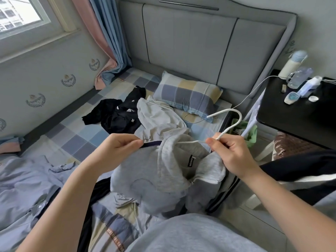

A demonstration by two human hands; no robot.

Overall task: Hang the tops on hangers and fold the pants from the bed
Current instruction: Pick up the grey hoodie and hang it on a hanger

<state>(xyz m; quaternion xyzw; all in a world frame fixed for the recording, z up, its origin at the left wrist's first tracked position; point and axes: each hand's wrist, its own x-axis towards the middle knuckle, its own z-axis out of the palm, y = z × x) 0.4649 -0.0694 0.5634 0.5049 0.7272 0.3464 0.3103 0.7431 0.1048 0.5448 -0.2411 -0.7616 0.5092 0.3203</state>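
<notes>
A grey hooded top [145,180] hangs in front of me over the bed's near edge, its hood and black neck label facing up. My left hand [116,151] pinches the dark-trimmed edge of the top at its left shoulder. My right hand [231,153] grips the neck of a white hanger [234,115], whose hook curves up to the right and whose arm runs into the collar. On the checked bed sheet [76,135] farther back lie a black garment [118,113] and a light beige garment [156,115].
A checked pillow [187,95] rests against the grey headboard [200,44]. A black bedside table [298,110] at the right carries bottles and a white cable. A crumpled light blue duvet [23,184] covers the bed's left. A green basket [251,135] stands beside the bed.
</notes>
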